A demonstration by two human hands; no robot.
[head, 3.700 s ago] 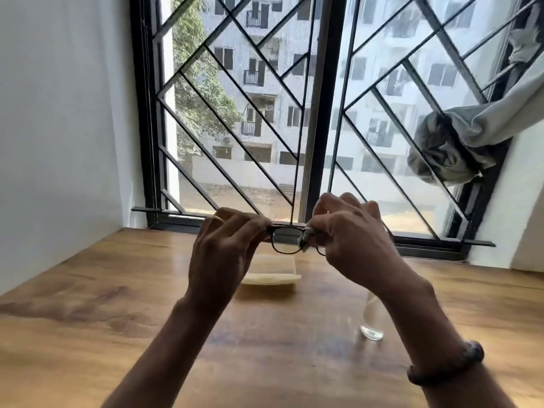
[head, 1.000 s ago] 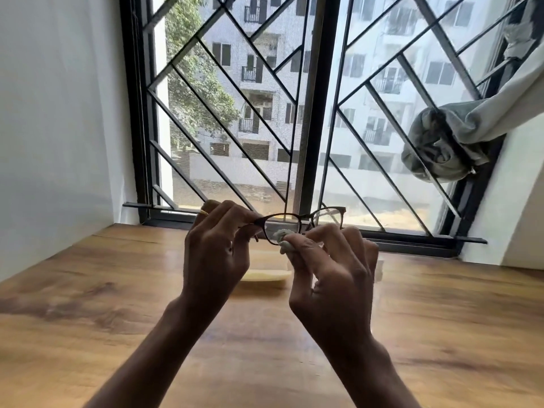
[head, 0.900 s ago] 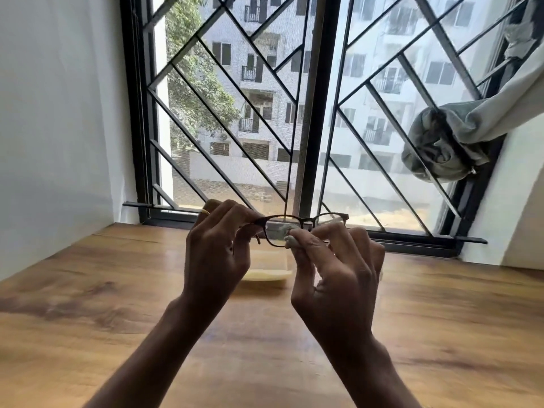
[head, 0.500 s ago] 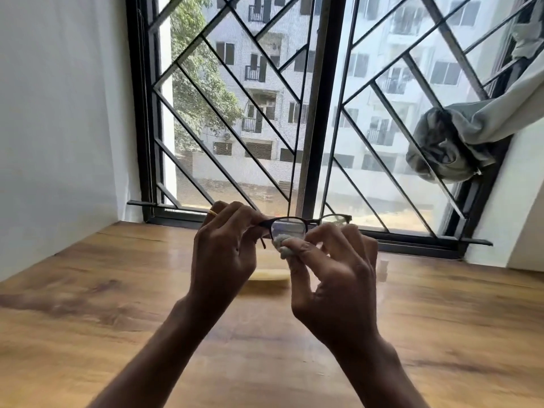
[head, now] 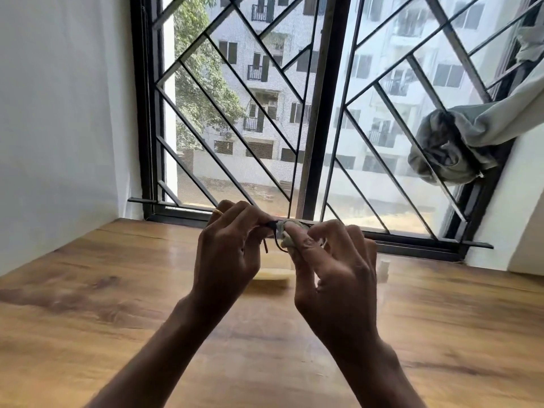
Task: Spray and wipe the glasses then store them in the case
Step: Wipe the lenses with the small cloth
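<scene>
wiping under way: left hand (head: 228, 257) pinches the glasses (head: 279, 246), right hand (head: 332, 269) pinches a cloth (head: 286, 234) on one lens; storing them in the case (head: 272, 274) on the tabletop (head: 117, 319) is left.

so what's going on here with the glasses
A person is cleaning a pair of dark-framed glasses above a wooden table. The left hand pinches the frame at one end, while the right hand pinches a small pale cloth over a lens. The pale yellow case lies on the table behind the hands, so storing is not yet done.
</scene>
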